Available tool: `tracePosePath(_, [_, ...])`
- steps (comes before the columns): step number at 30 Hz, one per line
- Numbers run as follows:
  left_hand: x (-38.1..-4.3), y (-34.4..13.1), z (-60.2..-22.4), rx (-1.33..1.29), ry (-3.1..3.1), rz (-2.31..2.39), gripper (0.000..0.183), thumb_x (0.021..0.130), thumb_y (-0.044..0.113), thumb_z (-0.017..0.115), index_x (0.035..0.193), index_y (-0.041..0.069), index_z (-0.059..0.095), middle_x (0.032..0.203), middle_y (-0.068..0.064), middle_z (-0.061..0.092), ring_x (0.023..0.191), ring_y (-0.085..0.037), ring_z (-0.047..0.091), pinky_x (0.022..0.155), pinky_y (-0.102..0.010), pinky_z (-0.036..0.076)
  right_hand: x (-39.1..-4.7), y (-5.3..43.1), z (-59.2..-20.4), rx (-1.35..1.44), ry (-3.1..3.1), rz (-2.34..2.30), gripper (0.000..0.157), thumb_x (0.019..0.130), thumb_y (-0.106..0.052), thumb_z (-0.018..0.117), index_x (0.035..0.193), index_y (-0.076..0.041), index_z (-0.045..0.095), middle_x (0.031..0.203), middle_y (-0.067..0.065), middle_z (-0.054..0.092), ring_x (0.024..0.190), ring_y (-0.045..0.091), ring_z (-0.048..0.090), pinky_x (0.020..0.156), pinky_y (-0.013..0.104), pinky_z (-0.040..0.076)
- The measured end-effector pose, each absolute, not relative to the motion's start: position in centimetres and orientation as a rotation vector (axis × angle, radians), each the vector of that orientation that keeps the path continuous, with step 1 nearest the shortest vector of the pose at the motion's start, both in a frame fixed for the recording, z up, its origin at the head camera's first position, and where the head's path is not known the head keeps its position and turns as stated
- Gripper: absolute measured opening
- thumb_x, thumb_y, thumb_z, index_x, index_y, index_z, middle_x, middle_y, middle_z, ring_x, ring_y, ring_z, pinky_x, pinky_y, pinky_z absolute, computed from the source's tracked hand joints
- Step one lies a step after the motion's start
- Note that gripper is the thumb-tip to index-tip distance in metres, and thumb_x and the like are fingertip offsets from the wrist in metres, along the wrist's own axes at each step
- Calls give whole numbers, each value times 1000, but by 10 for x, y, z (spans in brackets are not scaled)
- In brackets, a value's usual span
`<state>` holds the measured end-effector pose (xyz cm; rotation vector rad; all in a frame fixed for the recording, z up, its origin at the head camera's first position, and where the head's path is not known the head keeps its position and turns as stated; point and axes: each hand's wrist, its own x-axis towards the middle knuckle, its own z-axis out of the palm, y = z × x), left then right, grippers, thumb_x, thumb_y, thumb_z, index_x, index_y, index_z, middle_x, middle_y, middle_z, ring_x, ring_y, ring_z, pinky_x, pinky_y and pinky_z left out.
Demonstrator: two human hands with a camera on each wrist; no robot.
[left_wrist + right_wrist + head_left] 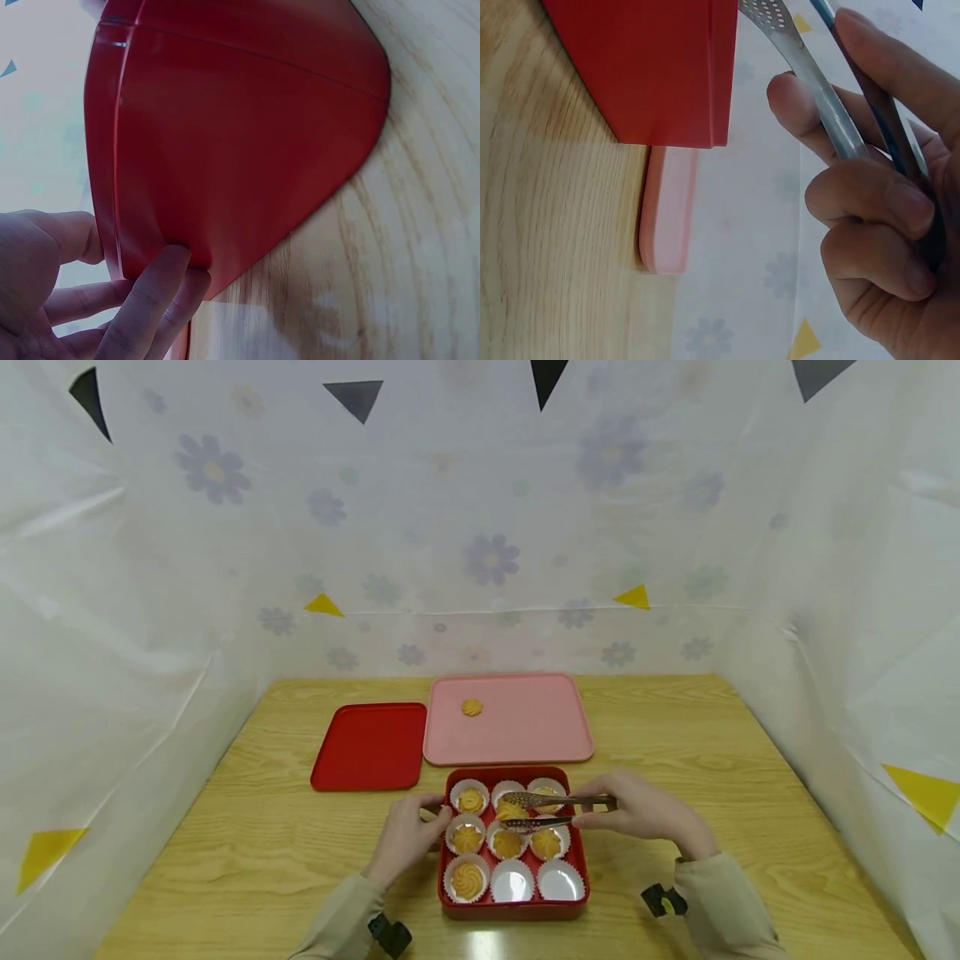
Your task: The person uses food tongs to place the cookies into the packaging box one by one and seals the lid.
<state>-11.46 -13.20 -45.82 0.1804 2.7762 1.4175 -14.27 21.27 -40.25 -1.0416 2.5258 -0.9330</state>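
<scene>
A red box [510, 912] stands near the front of the table, holding white paper cups [512, 883] in rows. Several cups hold swirled golden cookies [467, 881]; the front middle and front right cups show white bottoms. My left hand [408, 835] is at the box's left side, fingertips [176, 259] resting against its outer wall and one finger up at the rim. My right hand [637, 810] grips metal tongs [832, 112] with perforated ends. Between the tong ends is a cookie [512, 811], over the back middle part of the box.
Behind the box lies a pink tray [525, 727] with one cookie [472, 707] on it. A flat red tray [371, 747] sits beside it on the left. White flower-printed sheeting [487, 560] encloses the wooden table [675, 735] at the back and sides.
</scene>
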Motion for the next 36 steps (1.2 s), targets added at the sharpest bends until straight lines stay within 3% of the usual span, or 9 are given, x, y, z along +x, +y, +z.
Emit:
tracePosePath(3, [-115,-133,-459,189,2789,1412,29,92,11,65,114,-6,71,95,-15,74,73,-14,69,61,-21,55,-138,213,-402,-1054,2496,-937,31,95,-37,68,111,-13,77,76,-13,63,57,-2,36,53,16,35])
tracePosePath(8, [-115,-133,-460,197,2799,1403,28,92,12,66,113,-6,72,95,-14,74,76,-16,69,63,-22,55,-132,215,-403,-1061,2468,-933,22,94,-37,68,104,-19,77,76,-14,63,59,-1,38,54,16,34])
tracePosePath(17, [-115,-133,-459,197,2820,1388,27,91,13,67,111,-5,73,95,-13,75,77,-16,69,65,-23,56,-127,217,-405,-1114,2413,-908,33,96,-36,66,115,-12,76,79,-17,65,59,-5,40,53,14,37])
tracePosePath(23, [-115,-133,-460,215,2823,1392,27,91,11,67,111,-6,72,94,-14,75,75,-16,69,64,-23,56,-125,214,-405,-1169,2392,-881,29,96,-36,67,110,-12,75,75,-16,62,60,-5,41,54,14,37])
tracePosePath(36, [-115,-132,-459,207,2822,1393,26,91,11,67,110,-5,73,94,-14,74,78,-17,70,66,-24,56,-116,204,-401,-1195,2398,-821,34,93,-38,69,113,-11,75,77,-18,61,63,-6,41,56,13,36])
